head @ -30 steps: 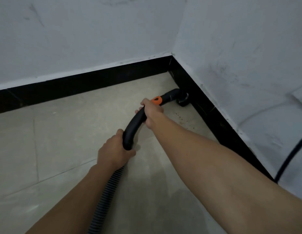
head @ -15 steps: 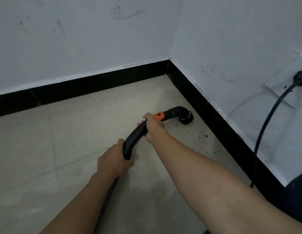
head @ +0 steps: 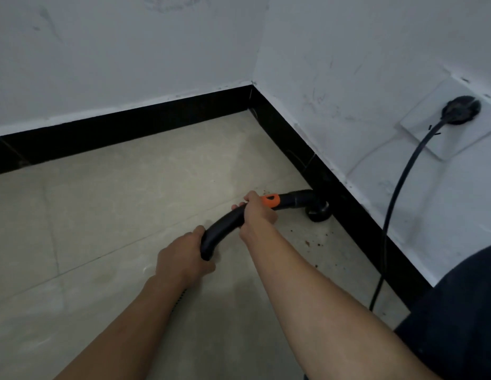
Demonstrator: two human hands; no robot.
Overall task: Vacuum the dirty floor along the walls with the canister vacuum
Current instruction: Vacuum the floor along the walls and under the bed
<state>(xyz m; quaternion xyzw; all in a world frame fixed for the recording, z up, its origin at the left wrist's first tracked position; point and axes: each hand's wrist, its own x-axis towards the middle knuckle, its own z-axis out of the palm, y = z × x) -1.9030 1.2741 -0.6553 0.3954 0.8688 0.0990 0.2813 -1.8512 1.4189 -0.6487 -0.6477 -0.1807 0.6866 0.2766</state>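
A curved black vacuum handle (head: 225, 226) with an orange band (head: 270, 201) runs to a round black nozzle (head: 318, 212), which sits on the beige tile floor against the black baseboard (head: 356, 215) of the right wall. My right hand (head: 256, 213) grips the handle just behind the orange band. My left hand (head: 184, 259) grips the handle's lower end, where the ribbed hose (head: 179, 298) leaves it and passes under my left forearm. Brown crumbs (head: 310, 244) lie on the floor near the baseboard, on my side of the nozzle.
Two white walls meet in a corner (head: 252, 86) beyond the nozzle. A black plug (head: 460, 108) sits in a white wall socket on the right wall, and its cable (head: 389, 223) hangs down to the floor. A dark rounded shape (head: 463, 311) fills the lower right.
The nozzle has moved along the right wall away from the corner and toward me, both hands following. The view has shifted so the socket and plug now show fully.
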